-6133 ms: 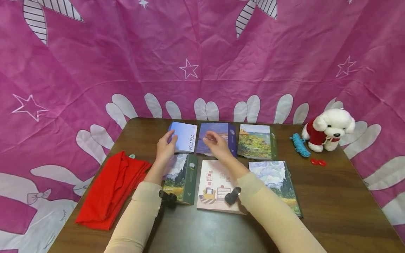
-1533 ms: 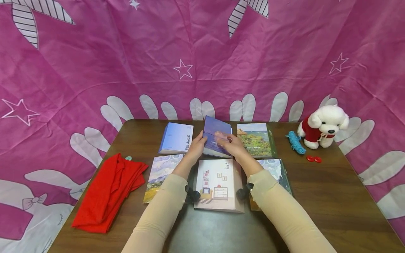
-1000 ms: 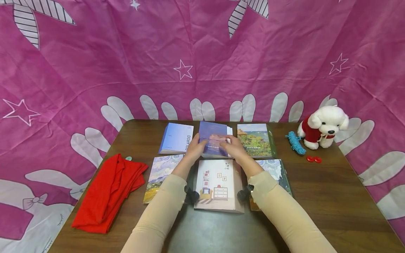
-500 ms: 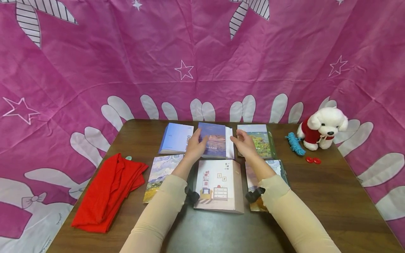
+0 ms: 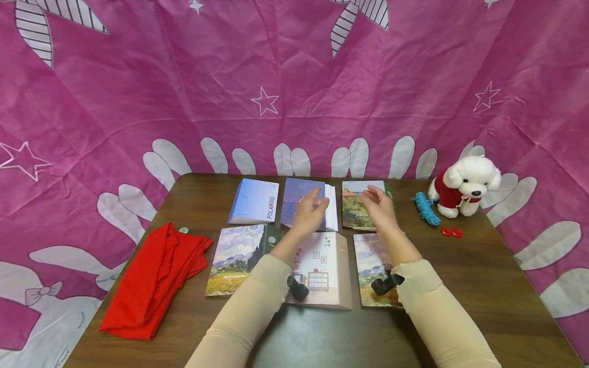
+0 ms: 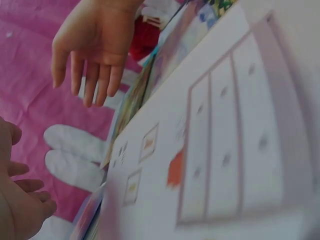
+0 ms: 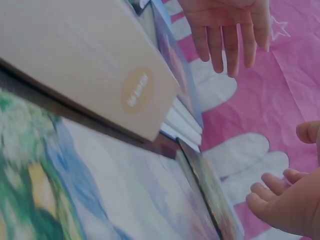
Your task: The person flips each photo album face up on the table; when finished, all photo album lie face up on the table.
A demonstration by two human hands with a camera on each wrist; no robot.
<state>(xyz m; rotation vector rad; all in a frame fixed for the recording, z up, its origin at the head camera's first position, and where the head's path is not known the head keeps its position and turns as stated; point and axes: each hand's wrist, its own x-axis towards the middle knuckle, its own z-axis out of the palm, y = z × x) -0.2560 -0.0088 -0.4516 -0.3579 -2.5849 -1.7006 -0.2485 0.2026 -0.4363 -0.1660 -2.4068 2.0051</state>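
Note:
Both hands hold nothing. In the head view my left hand (image 5: 307, 217) hovers over the right part of a purple photo album (image 5: 292, 199), whose white page edges (image 5: 331, 209) face right. My right hand (image 5: 382, 212) is over a photo album with a green seaside garden cover (image 5: 352, 212), partly hiding it. Below the left hand lies a thick album with a drawn room (image 5: 329, 266), its beige spine to the right. In the left wrist view the right hand (image 6: 97, 45) shows fingers stretched down. The right wrist view shows the left hand (image 7: 227, 25) with straight fingers too.
A blue POLAROID album (image 5: 255, 199) lies at back left. Two wheat-field albums (image 5: 234, 255) flank the room album in front. A red cloth (image 5: 154, 286) and a small green button (image 5: 184, 230) lie left; blue cord (image 5: 426, 208), red buttons (image 5: 451, 232) and a plush dog (image 5: 465, 186) right.
Both hands held the purple album tilted; it was lowered flat and let go. Its right side now shows pages where the spine showed at first. Both hands then shifted right, the right one first.

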